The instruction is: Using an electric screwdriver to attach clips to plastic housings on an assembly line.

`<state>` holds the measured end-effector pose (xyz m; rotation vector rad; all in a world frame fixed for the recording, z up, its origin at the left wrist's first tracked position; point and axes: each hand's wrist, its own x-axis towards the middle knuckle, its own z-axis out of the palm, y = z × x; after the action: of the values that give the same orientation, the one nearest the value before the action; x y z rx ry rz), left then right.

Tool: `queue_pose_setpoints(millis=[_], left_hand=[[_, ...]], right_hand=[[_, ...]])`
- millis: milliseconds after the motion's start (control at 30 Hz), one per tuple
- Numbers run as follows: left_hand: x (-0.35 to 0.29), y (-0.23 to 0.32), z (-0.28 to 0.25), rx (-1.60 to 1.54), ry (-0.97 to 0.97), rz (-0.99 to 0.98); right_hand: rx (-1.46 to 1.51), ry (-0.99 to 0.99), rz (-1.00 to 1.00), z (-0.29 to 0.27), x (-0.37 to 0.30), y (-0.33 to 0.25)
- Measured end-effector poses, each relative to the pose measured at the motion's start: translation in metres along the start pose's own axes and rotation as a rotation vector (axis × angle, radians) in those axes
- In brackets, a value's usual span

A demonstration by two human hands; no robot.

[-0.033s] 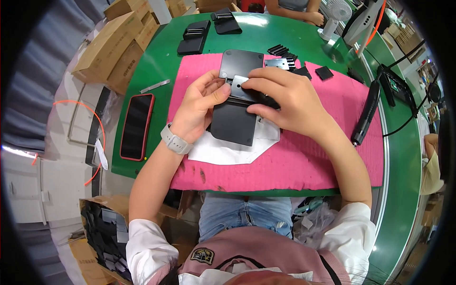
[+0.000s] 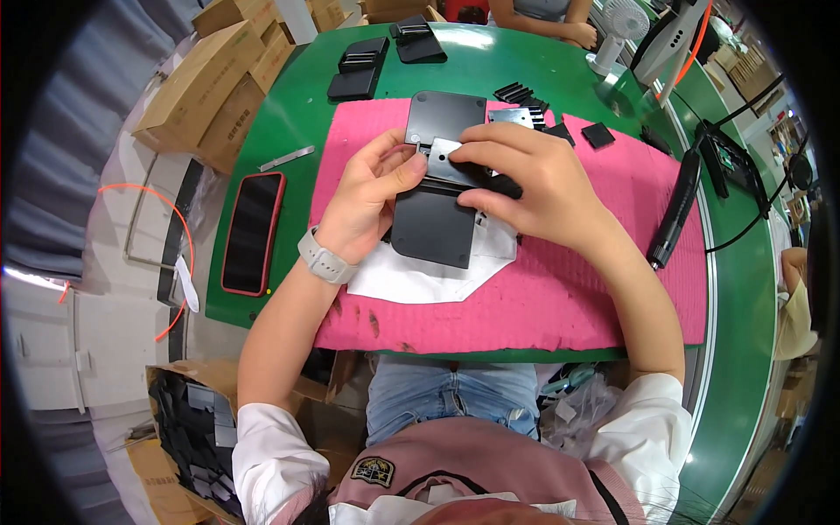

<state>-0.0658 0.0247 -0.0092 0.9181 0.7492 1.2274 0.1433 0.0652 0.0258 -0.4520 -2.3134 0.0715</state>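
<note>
A black two-panel piece (image 2: 432, 229), its flat panels joined across the middle, lies tilted over a white cloth (image 2: 411, 282). My left hand (image 2: 360, 194) grips its left edge, thumb on top by the joint. At that joint sits a shiny metal plate (image 2: 444, 157) with a dark round hole. My right hand (image 2: 544, 182) is closed over the plate's right end: fingertips rest on the metal, while the thumb presses near the lower panel's upper right corner. What lies under the right palm is mostly hidden.
A pink mat (image 2: 577, 306) covers the green table. Black strips (image 2: 516, 93) and a square black piece (image 2: 598, 134) lie behind; a pen-shaped power screwdriver (image 2: 678, 214) lies right. A phone (image 2: 254, 233) and metal strip (image 2: 287, 158) are left. Two black stands (image 2: 357, 74) and a fan (image 2: 623, 21) stand far off.
Both hands and the black two-panel piece have shifted very slightly to the right. The grip looks the same.
</note>
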Motion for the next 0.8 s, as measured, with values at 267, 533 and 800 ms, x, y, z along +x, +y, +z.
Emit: queue_pose_setpoints(millis=[267,533,800], left_hand=[[-0.003,0.001,0.003,-0.011,-0.043,0.052],[-0.004,-0.004,0.006,0.044,-0.006,0.047],[-0.003,0.007,0.004,0.953,0.068,0.408]], right_hand=[[0.263,0.115,0.022,0.007,-0.005,0.003],[0.045,0.052,0.030,0.012,-0.009,-0.009],[0.227,0.037,0.332,-0.027,-0.032,-0.028]])
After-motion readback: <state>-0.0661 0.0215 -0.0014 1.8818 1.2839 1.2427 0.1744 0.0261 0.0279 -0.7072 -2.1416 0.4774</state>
